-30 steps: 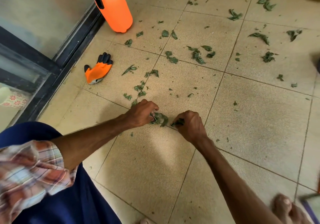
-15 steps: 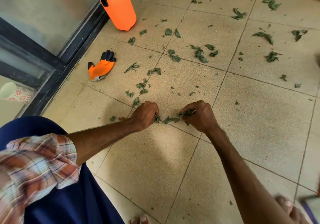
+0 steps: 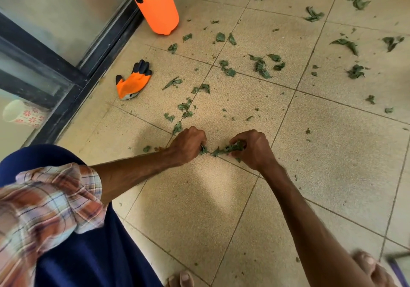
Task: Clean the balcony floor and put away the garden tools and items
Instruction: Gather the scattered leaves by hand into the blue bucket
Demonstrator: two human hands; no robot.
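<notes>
Behind the left hand the forearm is bare up to a rolled plaid sleeve, rust, white and pale blue with thin dark lines. Navy garment beneath; bare toes.

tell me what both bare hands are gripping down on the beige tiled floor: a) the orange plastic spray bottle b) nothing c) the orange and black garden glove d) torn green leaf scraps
D: the left hand and right hand each pinch torn green leaf scraps; the orange and black garden glove and orange plastic spray bottle sit untouched.
</notes>
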